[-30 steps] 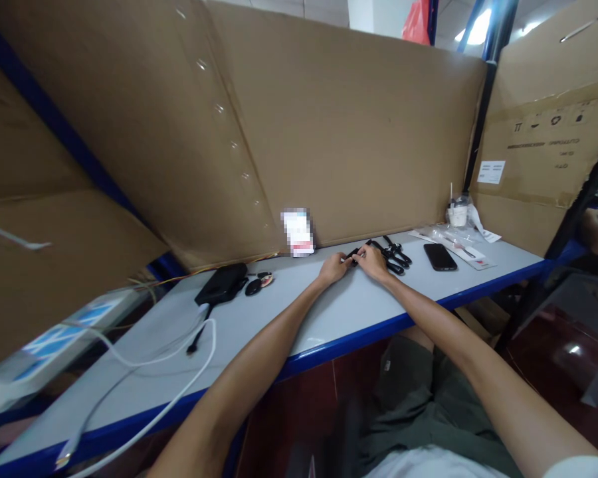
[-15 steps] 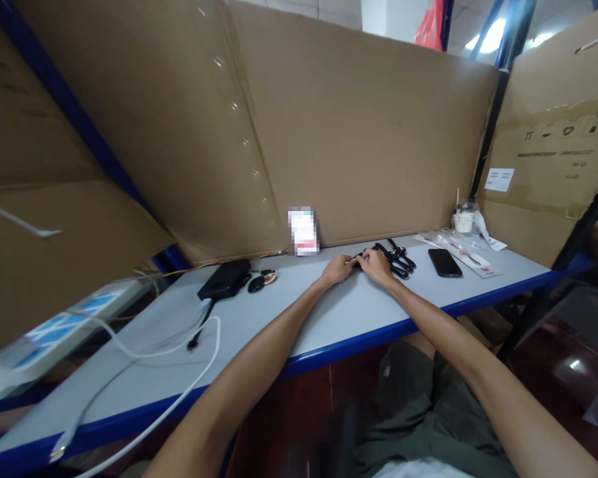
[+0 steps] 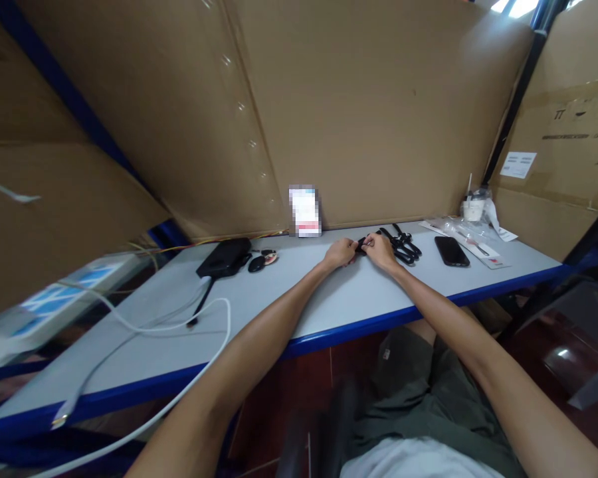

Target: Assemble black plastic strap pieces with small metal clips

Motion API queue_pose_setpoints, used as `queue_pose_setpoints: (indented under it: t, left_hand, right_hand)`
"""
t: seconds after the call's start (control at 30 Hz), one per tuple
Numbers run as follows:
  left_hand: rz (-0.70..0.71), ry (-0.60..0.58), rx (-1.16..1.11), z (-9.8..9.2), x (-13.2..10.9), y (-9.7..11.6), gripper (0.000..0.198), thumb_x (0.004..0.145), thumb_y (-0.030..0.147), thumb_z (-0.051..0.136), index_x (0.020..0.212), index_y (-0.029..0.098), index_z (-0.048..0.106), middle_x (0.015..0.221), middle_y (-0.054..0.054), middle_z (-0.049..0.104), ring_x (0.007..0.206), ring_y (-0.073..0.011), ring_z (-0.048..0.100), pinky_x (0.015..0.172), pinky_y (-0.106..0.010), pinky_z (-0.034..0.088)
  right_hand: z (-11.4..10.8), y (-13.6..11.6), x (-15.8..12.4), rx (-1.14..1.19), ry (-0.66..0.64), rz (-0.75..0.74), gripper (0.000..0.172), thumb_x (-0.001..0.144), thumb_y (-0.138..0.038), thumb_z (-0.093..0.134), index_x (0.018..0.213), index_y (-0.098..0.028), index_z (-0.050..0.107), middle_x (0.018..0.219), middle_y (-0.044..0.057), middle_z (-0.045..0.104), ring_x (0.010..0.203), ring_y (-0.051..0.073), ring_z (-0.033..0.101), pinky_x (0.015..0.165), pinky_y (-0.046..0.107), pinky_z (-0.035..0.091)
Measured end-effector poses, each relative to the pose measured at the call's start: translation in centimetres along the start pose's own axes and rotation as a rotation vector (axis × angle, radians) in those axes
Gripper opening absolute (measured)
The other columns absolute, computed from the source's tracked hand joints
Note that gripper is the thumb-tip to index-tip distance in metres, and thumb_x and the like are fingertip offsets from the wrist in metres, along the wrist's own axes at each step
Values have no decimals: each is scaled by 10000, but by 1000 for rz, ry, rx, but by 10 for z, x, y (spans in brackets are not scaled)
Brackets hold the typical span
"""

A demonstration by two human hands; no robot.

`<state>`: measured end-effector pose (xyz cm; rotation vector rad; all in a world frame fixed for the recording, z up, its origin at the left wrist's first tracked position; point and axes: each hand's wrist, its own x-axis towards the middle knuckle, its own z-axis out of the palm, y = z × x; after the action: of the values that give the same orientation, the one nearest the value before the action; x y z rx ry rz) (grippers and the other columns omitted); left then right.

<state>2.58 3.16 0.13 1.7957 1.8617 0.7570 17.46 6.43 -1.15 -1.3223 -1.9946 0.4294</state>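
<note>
Near the back of the grey tabletop, both hands are together on a small black item (image 3: 361, 244), which the fingers largely cover; I cannot make out its kind. My left hand (image 3: 341, 253) is closed on its left end. From the right, my right hand (image 3: 379, 251) pinches the same item with bent fingers. Just beyond the right hand lie several black strap-like pieces (image 3: 406, 251) with looped ends, spread on the table. Whether the held item joins them is hidden by the right hand.
A propped screen (image 3: 305, 212) leans on the cardboard wall (image 3: 379, 119). Rightward lie a black phone (image 3: 451, 251), plastic packaging (image 3: 471, 244) and a cup (image 3: 473, 210). On the left are a black box-shaped device (image 3: 225, 257), small round items (image 3: 257, 264), a white cable (image 3: 227, 332) and a power strip (image 3: 74, 292).
The head view has tipped downward, so the table's far side and the wall sit higher in the picture. Both hands stay on the black item, with the fingers slightly shifted.
</note>
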Motion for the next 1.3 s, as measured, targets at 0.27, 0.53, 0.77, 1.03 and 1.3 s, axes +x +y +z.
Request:
queue_pose_setpoints:
  t: [0.27,0.53,0.77,1.03,1.3]
  left_hand:
    - [-21,0,103,0,0,3,466,993,381,368,677,170,638,506,-19,593,428,-121,513,527,-253,383]
    - [-27,3,62,-1,-4,6,430,992,334,344,721,172,635,562,-24,622,416,-116,507,514,-256,392]
    - [13,25,76,1,-3,2,353,995,319,349,939,168,663,616,-21,657,429,-126,524,513,-257,384]
    - [40,25,136,1,-5,4,344,997,313,352,948,182,667,598,-7,648,435,-127,518,542,-257,384]
    - [29,17,149,-1,-11,9,333,997,329,378,948,182,673,606,-11,658,467,-133,541,567,-254,397]
  right_hand:
    - [-2,-1,1,8,32,12,198,859,-254,630,1027,-205,724,972,43,754,908,187,680,802,258,493]
    - [0,-1,-1,13,-9,-40,192,811,-130,595,918,-237,713,935,3,754,893,173,677,751,240,467]
    - [-3,-1,-1,-15,-22,-12,194,816,-126,611,930,-231,728,890,10,756,868,176,682,761,239,469]
    - [-3,-5,-1,-69,31,78,234,934,-384,582,909,-217,744,958,76,773,920,217,703,764,263,477]
    - [-3,-4,-4,-48,-14,-32,274,822,-118,616,1063,-211,708,1003,27,763,951,174,685,793,233,473]
